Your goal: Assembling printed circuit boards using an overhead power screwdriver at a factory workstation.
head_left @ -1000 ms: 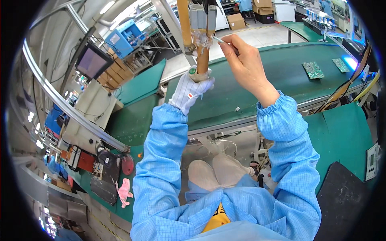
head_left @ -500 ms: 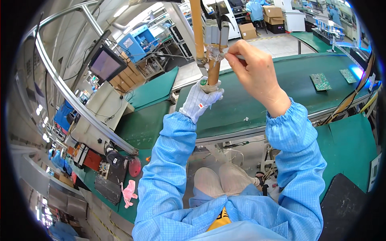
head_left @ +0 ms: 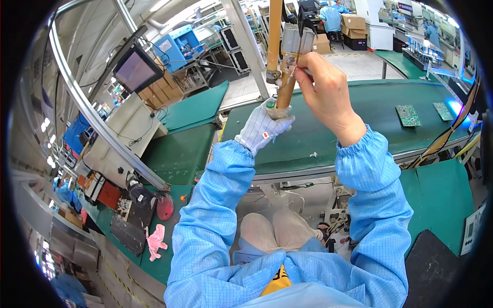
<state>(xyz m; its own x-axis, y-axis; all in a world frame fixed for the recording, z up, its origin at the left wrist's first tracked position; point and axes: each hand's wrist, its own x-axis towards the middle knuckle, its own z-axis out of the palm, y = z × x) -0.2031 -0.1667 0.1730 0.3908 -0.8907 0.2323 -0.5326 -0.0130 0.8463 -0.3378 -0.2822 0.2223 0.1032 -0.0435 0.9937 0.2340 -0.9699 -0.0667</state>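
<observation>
My left hand [head_left: 267, 124], in a white glove, wraps the lower end of a brown tube-shaped tool [head_left: 285, 94] held up over the green conveyor belt [head_left: 349, 110]. The tool tilts slightly, its top leaning right. Clear-whitish residue [head_left: 288, 65] clings to its middle, below a grey block [head_left: 299, 40] with a black cable. Bare, my right hand [head_left: 326, 90] pinches at the residue from the right side. Whatever lies between those fingertips is too small to make out. Just left of the tool stands a tan upright pipe [head_left: 274, 36].
Two green circuit boards [head_left: 408, 116] lie on the belt at right. A metal frame post [head_left: 92, 113] and a monitor [head_left: 136, 73] stand at left. On the left bench are a pink glove [head_left: 155, 241] and a red round thing [head_left: 165, 207]. Cables [head_left: 452, 120] hang at far right.
The tool and my left hand have shifted right in the view, and the tool leans more. My right fingertips now overlap the tube's right side. The whole view has also turned slightly.
</observation>
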